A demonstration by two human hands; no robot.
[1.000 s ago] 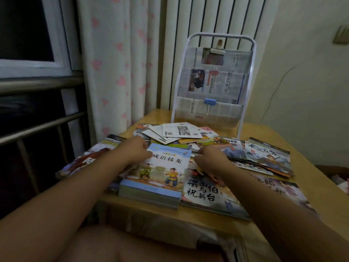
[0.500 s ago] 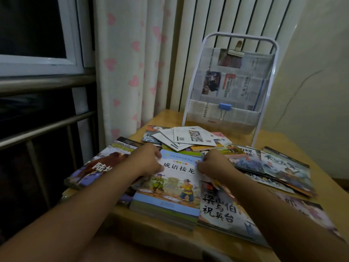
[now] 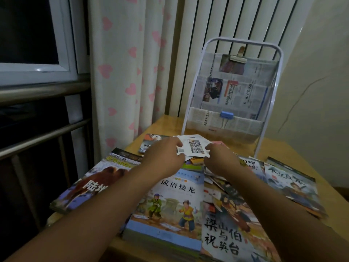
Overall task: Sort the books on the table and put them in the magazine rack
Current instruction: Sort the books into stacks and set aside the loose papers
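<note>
Both hands off the blue picture book (image 3: 170, 203) now, left hand (image 3: 164, 157) and right hand (image 3: 220, 161) pinching the small white booklet (image 3: 194, 146); rack (image 3: 232, 118) untouched, sorting barely begun.

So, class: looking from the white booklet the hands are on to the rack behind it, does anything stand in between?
Nothing visible does. Both the left hand and right hand hold the thin white booklet with a barcode, and only bare wooden tabletop lies between it and the white wire newspaper-lined magazine rack.
</note>
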